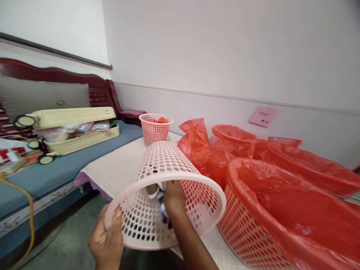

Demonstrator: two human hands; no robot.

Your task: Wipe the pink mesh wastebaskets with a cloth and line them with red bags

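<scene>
A pale pink, perforated plastic wastebasket (pixel 165 157) lies tilted on its side, its mouth facing me. My left hand (pixel 108 234) grips the rim at the lower left, thumb inside and fingers outside. Deep inside the basket, my right hand (pixel 174 197) is closed against some small mixed items (pixel 161 200), white, grey and dark. Their kind is unclear, and my fingertips are partly hidden. A red plastic bag (pixel 206 159) bunches just behind the basket on the right.
Red-lined baskets (pixel 253 221) stand close on the right, and a small one (pixel 155 131) stands behind. They share a cloth-covered surface (pixel 112 165). On the left, a half-open cream suitcase (pixel 84 142) lies on a blue bed. A pink note (pixel 263 116) is on the wall.
</scene>
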